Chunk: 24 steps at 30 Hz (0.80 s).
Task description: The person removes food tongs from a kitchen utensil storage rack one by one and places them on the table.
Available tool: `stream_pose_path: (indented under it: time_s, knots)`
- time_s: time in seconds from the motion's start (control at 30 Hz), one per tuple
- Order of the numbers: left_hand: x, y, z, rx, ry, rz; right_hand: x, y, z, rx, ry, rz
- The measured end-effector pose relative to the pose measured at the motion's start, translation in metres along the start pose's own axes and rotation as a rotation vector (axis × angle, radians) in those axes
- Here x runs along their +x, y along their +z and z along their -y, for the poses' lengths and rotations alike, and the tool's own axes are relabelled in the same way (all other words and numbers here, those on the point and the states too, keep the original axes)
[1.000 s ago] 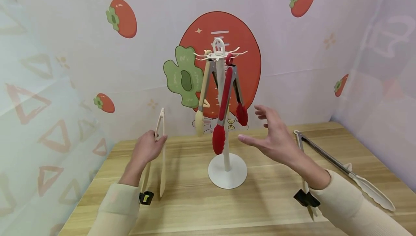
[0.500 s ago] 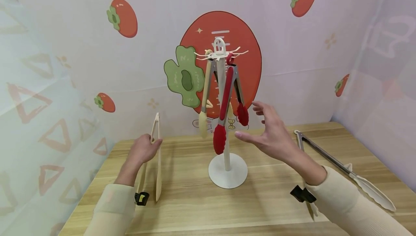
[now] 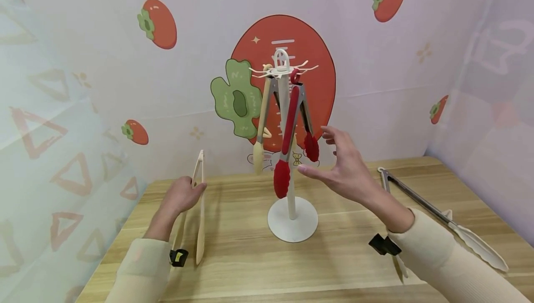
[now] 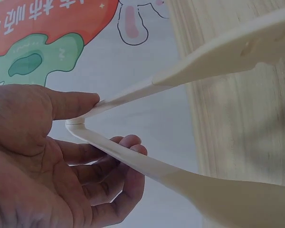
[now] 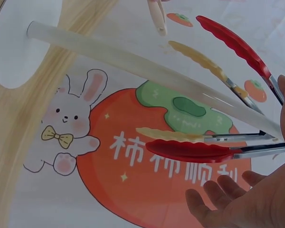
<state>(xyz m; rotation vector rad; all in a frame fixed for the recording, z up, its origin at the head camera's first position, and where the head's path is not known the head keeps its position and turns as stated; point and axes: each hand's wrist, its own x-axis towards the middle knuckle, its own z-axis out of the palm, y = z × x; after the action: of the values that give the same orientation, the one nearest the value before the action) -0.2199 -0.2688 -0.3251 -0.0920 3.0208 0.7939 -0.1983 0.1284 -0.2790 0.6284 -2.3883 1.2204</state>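
Observation:
In the head view, my left hand (image 3: 177,196) holds cream tongs (image 3: 200,243) near their hinge, with the two arms spread and hanging down. The left wrist view shows the thumb on one arm of these tongs (image 4: 180,185) and curled fingers against the other. A white stand (image 3: 292,231) with a ring of hooks rises at mid-table. From it hang red-tipped tongs (image 3: 281,180) and pale yellow tongs (image 3: 258,154), both splayed. My right hand (image 3: 348,173) is just right of the red pair, thumb and fingers spread apart, holding nothing.
Steel tongs with white heads (image 3: 479,245) lie splayed on the wooden table (image 3: 333,270) at the right, one arm partly hidden behind my right forearm. A printed cloth (image 3: 200,62) hangs behind the table, with side cloths at left and right.
My left hand has moved left and down with the cream tongs. My right hand has shifted slightly left, closer to the red tongs. The hanging tongs look almost unmoved.

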Motion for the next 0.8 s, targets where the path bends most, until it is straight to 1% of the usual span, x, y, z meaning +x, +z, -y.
stream_pose_path:
  time_s: [0.23, 0.4, 0.63, 0.8]
  knots:
    - [-0.001, 0.001, 0.005, 0.004, 0.007, 0.01, 0.003, 0.001, 0.002, 0.006, 0.001, -0.001]
    - [-0.003, 0.001, 0.008, -0.002, -0.003, 0.021, 0.005, 0.002, 0.002, 0.011, 0.004, 0.001]
    - [-0.002, 0.002, 0.012, -0.015, -0.005, 0.026, 0.007, 0.003, 0.004, 0.008, -0.024, -0.005]
    - [-0.001, 0.004, 0.016, -0.02, -0.011, 0.029, 0.008, 0.004, 0.006, 0.012, -0.012, -0.006]
